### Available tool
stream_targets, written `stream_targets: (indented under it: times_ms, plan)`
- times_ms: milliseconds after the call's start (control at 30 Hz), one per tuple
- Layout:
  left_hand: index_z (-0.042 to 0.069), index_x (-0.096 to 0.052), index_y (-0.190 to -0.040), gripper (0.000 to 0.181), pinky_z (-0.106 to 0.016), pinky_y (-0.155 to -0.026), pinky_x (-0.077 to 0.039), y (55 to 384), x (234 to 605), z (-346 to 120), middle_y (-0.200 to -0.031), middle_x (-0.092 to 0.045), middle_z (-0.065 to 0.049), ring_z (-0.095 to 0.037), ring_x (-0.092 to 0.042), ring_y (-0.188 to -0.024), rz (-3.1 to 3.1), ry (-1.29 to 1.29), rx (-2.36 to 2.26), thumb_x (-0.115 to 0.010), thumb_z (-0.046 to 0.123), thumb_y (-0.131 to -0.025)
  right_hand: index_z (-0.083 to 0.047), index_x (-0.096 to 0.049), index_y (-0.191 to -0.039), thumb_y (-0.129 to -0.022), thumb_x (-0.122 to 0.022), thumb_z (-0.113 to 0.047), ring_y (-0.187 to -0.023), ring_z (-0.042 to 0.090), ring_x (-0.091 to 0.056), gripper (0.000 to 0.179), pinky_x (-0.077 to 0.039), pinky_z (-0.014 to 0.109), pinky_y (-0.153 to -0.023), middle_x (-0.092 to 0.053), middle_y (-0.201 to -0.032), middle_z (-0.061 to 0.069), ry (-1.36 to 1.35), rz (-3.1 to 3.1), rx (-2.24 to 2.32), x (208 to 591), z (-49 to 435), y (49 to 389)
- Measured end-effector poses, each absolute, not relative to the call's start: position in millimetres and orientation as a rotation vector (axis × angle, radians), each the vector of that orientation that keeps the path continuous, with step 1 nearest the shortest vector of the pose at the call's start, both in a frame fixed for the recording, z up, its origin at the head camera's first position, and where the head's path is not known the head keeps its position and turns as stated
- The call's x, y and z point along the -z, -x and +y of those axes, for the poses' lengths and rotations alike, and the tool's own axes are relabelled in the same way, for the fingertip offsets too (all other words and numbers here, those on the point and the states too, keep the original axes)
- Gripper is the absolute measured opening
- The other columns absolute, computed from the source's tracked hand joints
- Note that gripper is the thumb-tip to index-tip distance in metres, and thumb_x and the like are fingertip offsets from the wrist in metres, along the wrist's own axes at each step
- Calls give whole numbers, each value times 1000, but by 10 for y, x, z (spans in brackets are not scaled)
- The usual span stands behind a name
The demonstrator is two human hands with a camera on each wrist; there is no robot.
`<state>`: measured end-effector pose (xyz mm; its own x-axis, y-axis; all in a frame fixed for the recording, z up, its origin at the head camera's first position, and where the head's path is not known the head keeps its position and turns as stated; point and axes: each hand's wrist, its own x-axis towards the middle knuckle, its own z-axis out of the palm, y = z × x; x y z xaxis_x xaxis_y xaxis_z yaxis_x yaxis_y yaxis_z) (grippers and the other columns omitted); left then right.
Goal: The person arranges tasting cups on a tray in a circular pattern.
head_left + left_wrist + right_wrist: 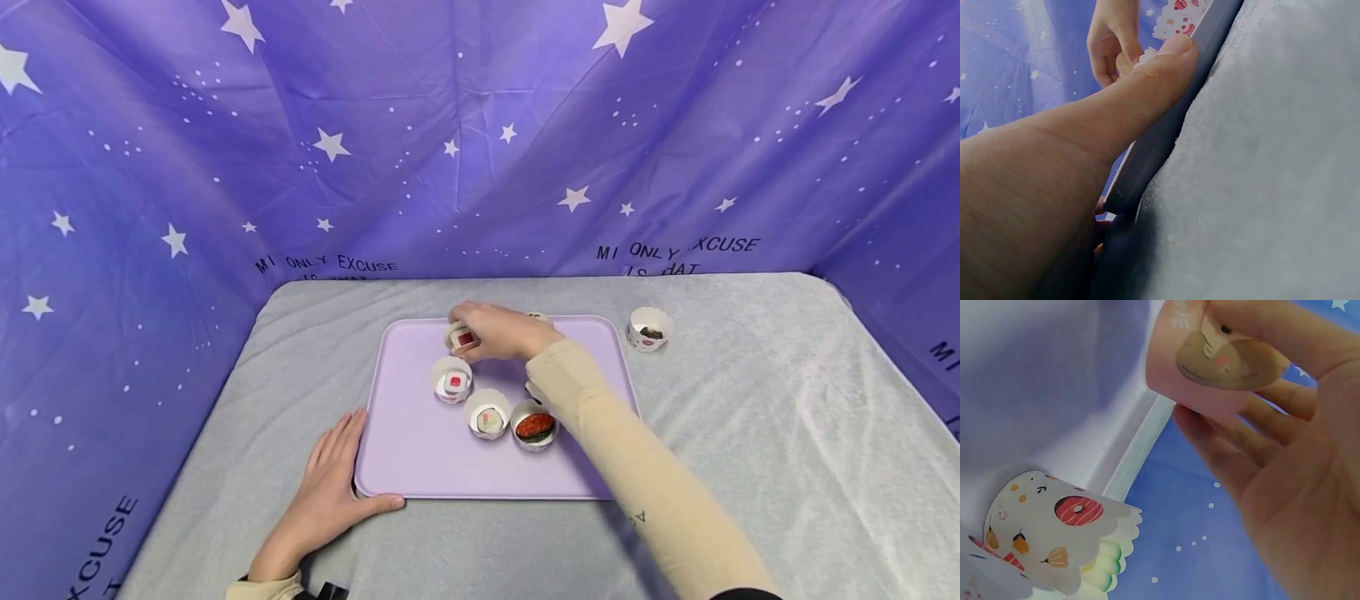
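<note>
My right hand (506,332) grips a pink printed paper cup (1169,369) at the back left of the lilac tray (412,454). A toy sushi roll with a dark red centre (466,338) shows inside that cup. At the tray's front left corner my left hand (322,492) rests, fingers straight along the left side and thumb laid at the front edge. In front of the right hand stands a paper cup (442,385) with a white, red-centred roll. Nearer are a cup (480,402) with a pale roll and a cup (535,446) with orange roe sushi.
Off the tray, at the back right on the grey cloth (765,417), stands another paper cup (641,340) with a dark piece inside. One more cup (538,317) peeks out behind the right wrist. A purple star-patterned curtain (465,183) hangs behind the table.
</note>
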<state>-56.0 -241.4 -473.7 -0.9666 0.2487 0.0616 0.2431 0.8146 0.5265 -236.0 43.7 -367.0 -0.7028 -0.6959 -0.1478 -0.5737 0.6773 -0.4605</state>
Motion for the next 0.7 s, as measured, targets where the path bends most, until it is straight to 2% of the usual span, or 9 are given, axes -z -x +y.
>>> stream_targets:
  times_ms: [167, 533, 700]
  plan:
    - [4, -18, -158, 127, -55, -119, -10, 561, 4738, -2414, -161, -26, -18, -37, -17, -150, 2988, -415, -866, -79, 69, -67, 0, -48, -141, -88, -75, -22, -124, 25, -55, 63, -43, 38, -110, -53, -141, 14, 972, 2551, 542, 3653, 475, 2344]
    - [3, -19, -158, 128, -55, -118, -10, 564, 4733, -2413, -161, -25, -20, -37, -17, -150, 2986, -416, -871, -79, 68, -66, -8, -44, -145, -93, -69, -30, -134, 27, -48, 61, -38, 45, -114, -48, -148, 10, 928, 2625, 589, 3455, 755, 2340]
    - [3, -19, -158, 128, -55, -119, -10, 566, 4732, -2411, -161, -25, -20, -37, -17, -150, 2988, -421, -873, -79, 68, -66, -8, -46, -144, -95, -66, -32, -131, 27, -51, 58, -41, 45, -111, -50, -144, 10, 927, 2681, 621, 3357, 979, 2332]
